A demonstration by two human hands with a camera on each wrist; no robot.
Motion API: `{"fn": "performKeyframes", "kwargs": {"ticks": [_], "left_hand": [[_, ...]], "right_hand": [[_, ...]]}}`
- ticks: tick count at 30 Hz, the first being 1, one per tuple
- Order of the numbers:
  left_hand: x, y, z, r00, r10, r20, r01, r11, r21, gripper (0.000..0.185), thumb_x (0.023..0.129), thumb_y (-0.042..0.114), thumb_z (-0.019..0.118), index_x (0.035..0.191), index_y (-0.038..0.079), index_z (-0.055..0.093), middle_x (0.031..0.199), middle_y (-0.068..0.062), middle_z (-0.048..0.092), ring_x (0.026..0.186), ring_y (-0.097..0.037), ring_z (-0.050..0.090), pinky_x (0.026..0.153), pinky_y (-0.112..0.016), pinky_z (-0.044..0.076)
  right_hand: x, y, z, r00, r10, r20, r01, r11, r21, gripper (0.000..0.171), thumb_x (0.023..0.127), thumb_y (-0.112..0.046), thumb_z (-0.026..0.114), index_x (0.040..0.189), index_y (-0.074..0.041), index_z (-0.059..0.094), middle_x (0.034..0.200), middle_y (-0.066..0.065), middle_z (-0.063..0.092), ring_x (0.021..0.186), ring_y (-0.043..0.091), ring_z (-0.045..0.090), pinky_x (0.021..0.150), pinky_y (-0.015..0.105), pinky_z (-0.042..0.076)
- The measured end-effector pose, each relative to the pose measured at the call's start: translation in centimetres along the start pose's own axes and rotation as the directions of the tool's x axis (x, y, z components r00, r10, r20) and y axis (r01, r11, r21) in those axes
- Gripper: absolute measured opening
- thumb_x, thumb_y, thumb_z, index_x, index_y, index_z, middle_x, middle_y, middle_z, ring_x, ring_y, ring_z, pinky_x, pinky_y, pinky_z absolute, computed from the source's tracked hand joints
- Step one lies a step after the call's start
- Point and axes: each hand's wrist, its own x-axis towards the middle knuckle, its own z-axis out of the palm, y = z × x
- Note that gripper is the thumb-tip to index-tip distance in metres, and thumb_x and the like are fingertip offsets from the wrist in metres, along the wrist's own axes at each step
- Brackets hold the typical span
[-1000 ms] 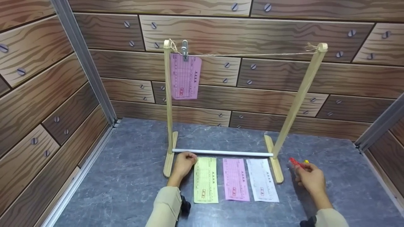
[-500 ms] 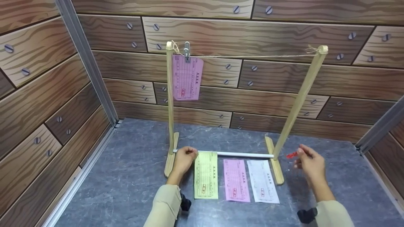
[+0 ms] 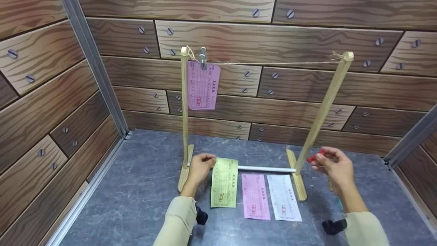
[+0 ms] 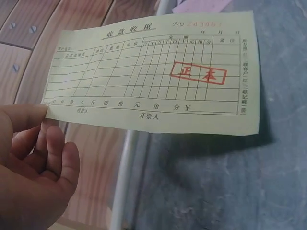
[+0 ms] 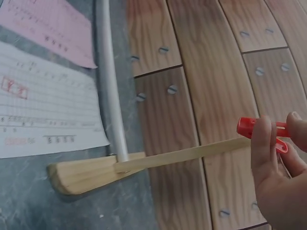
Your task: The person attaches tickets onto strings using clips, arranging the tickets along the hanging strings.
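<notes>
Yellow slip: I see the yellow receipt [image 3: 224,182] lifted by its top end, its far edge raised off the grey tabletop [image 3: 136,191] and its lower end hanging near the surface, just left of the two flat slips. In the left wrist view it [image 4: 153,72] shows a printed grid and a red stamp.
Left hand: my left hand [image 3: 199,169] pinches the slip's upper left corner between thumb and fingers [image 4: 45,143], close to the left foot of the rack.
Red clip: a small red clothespin [image 3: 314,155] sits up off the table, beside the right post.
Right hand: my right hand [image 3: 333,167] pinches the clip [image 5: 261,130] between thumb and fingertips, well apart from the left hand.
Flat slips: a pink receipt [image 3: 255,195] and a white receipt [image 3: 283,197] lie side by side on the tabletop, right of the yellow one.
Rack: a wooden frame [image 3: 321,109] with two posts, a white rod [image 3: 266,168] low between its feet, and a string [image 3: 273,63] across the top.
Hung slip: another pink slip [image 3: 202,87] hangs from the string by a metal clip [image 3: 203,56], near the left post.
Surround: wood-pattern walls [image 3: 51,102] on three sides.
</notes>
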Motion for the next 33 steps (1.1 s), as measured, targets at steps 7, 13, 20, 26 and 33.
{"fn": "performKeyframes", "kwargs": {"ticks": [7,13,20,26,33], "left_hand": [[0.4,1.6,0.2,1.000,0.019,-0.022,-0.019,0.999,-0.043,0.009,0.096,0.004,0.067,0.097,-0.003,0.073,0.085,-0.005,0.066,0.078,-0.016,0.058,0.070,-0.030,0.049],[0.8,3.1,0.3,0.997,0.075,-0.026,-0.076,0.996,-0.040,0.008,0.095,0.003,0.068,0.096,-0.003,0.073,0.085,-0.006,0.067,0.077,-0.016,0.058,0.070,-0.030,0.048],[1.6,4.6,0.0,0.992,0.120,-0.041,-0.121,0.993,-0.008,0.008,0.095,0.003,0.069,0.096,-0.003,0.073,0.085,-0.006,0.067,0.076,-0.015,0.057,0.069,-0.029,0.048],[2.5,6.5,-0.6,0.988,0.132,-0.074,-0.133,0.991,-0.007,0.005,0.093,0.001,0.070,0.094,-0.003,0.073,0.080,-0.004,0.065,0.073,-0.013,0.054,0.066,-0.026,0.045],[3.3,8.8,-0.6,0.984,0.163,-0.070,-0.164,0.986,-0.014,0.006,0.093,0.001,0.070,0.095,-0.003,0.074,0.080,-0.003,0.065,0.073,-0.013,0.055,0.067,-0.026,0.046]], "right_hand": [[-0.5,-1.5,1.2,0.986,-0.088,0.138,0.080,0.995,0.065,0.026,0.095,-0.004,0.068,0.120,-0.007,0.066,0.097,0.007,0.068,0.080,0.022,0.074,0.067,0.030,0.059],[-0.6,-3.1,2.1,0.969,-0.137,0.206,0.135,0.991,0.027,0.038,0.095,-0.004,0.068,0.132,0.001,0.061,0.101,0.006,0.070,0.082,0.021,0.074,0.066,0.030,0.059],[-0.6,-4.8,3.1,0.946,-0.180,0.271,0.188,0.982,-0.003,0.034,0.095,0.000,0.068,0.128,0.007,0.060,0.101,0.009,0.072,0.082,0.022,0.074,0.065,0.033,0.059],[-0.7,-6.2,3.8,0.935,-0.191,0.298,0.206,0.978,-0.021,0.025,0.094,-0.002,0.069,0.119,0.000,0.067,0.101,0.011,0.071,0.082,0.023,0.074,0.065,0.032,0.059],[-0.4,-7.7,4.6,0.917,-0.232,0.325,0.250,0.968,-0.016,0.023,0.094,-0.001,0.069,0.116,0.003,0.066,0.098,0.012,0.070,0.078,0.023,0.074,0.065,0.032,0.059]]}}
